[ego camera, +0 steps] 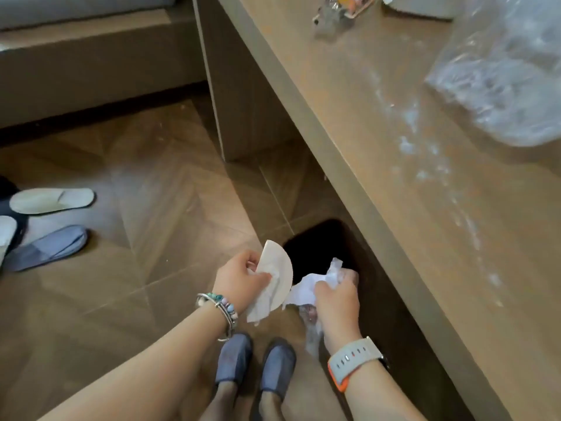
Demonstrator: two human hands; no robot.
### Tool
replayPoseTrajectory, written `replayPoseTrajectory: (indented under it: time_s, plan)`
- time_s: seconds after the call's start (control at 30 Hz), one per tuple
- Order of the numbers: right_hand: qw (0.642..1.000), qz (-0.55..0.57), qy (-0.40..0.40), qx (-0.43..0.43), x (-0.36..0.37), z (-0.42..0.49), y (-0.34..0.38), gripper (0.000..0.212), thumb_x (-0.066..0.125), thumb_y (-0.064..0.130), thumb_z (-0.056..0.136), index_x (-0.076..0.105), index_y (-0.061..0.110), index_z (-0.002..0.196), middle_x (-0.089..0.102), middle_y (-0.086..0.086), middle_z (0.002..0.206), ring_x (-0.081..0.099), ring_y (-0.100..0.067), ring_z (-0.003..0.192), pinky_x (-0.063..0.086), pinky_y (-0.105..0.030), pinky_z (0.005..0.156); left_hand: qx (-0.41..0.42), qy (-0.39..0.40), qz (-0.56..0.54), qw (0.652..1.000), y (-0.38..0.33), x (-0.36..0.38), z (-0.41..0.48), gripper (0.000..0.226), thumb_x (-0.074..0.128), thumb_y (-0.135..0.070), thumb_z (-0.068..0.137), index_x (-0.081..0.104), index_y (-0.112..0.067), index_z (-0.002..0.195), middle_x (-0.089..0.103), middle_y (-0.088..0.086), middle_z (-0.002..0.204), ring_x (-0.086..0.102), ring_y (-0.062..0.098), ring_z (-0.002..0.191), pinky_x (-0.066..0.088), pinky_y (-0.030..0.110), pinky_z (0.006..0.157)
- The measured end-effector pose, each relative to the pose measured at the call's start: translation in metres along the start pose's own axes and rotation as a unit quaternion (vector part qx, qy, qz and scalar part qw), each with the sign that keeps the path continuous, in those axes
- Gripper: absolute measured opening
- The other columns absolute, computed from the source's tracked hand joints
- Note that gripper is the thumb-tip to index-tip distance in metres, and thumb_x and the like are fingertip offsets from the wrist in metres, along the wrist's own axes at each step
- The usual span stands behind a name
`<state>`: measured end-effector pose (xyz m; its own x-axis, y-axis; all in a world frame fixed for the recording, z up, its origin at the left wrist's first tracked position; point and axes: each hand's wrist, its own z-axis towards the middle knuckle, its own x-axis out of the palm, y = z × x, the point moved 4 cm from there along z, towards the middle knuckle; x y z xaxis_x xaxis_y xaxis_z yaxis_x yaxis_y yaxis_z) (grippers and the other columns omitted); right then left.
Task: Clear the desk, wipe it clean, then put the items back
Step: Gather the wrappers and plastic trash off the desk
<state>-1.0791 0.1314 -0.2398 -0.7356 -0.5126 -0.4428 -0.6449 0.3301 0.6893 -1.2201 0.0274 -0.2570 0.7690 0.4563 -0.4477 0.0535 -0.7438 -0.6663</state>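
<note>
Down low, the right hand (334, 294) is squeezed tight around a ball of crumpled paper and crinkly plastic (312, 281), and the left hand (239, 279) pinches a round paper plate (277, 275) with a white tissue (261, 305), both held right over the dark trash bin (315, 247) under the desk (379, 141), probably so the rubbish can drop straight in. Up on the desk, white crumbs (425, 159), a clear plastic bag (501, 77) and some small wrapped things (337, 10) still wait, so the wiping looks not yet done.
</note>
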Motion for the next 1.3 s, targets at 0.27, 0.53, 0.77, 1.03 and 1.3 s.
replayPoseTrajectory:
  time_s: [0.27,0.53,0.77,1.03,1.3]
  plan:
    - [0.993,0.014,-0.054,0.104,0.016,0.105,-0.111,0.018,0.051,-0.002,0.087,0.057,0.008,0.101,0.060,-0.009,0.089,0.059,-0.021,0.073,0.045,-0.016,0.042,-0.045,0.068,0.031,0.996,0.053,0.119,0.097,0.023,0.058,-0.032,0.084,0.053,-0.019,0.103,0.057,0.001,0.090,0.056,0.017,0.073,0.043,0.025,0.058]
    - [0.966,0.101,-0.039,0.234,0.020,0.164,-0.151,0.028,0.057,0.018,0.091,0.053,0.005,0.115,0.058,-0.015,0.104,0.058,-0.025,0.086,0.047,-0.035,0.070,-0.081,0.141,0.155,0.974,0.068,0.187,0.154,0.039,0.034,-0.033,0.098,0.043,-0.007,0.126,0.056,0.017,0.120,0.055,0.034,0.110,0.042,0.037,0.084]
    - [0.933,0.240,-0.009,0.266,0.022,0.178,-0.155,0.061,0.040,0.050,0.096,0.035,0.011,0.143,0.038,-0.014,0.147,0.038,-0.031,0.133,0.036,-0.044,0.104,-0.053,0.159,0.147,0.975,0.065,0.197,0.170,0.038,0.037,-0.027,0.100,0.044,-0.007,0.132,0.052,0.018,0.130,0.051,0.034,0.118,0.041,0.035,0.094]
    - [0.977,0.075,-0.005,0.200,0.020,0.139,-0.118,0.011,0.050,0.017,0.096,0.058,0.013,0.088,0.056,-0.016,0.116,0.055,-0.031,0.100,0.044,-0.048,0.099,0.029,0.138,0.261,0.955,0.054,0.153,0.136,0.024,0.039,-0.027,0.094,0.054,-0.013,0.106,0.062,0.011,0.105,0.059,0.030,0.090,0.047,0.033,0.076]
    - [0.993,-0.078,0.063,0.062,0.016,0.046,-0.011,0.028,0.053,0.022,0.093,0.057,0.013,0.119,0.058,-0.003,0.114,0.053,-0.019,0.105,0.041,-0.026,0.090,0.101,0.046,0.397,0.911,-0.025,0.024,0.046,0.029,0.035,-0.035,0.096,0.052,-0.018,0.113,0.062,0.004,0.115,0.060,0.027,0.103,0.047,0.034,0.085]
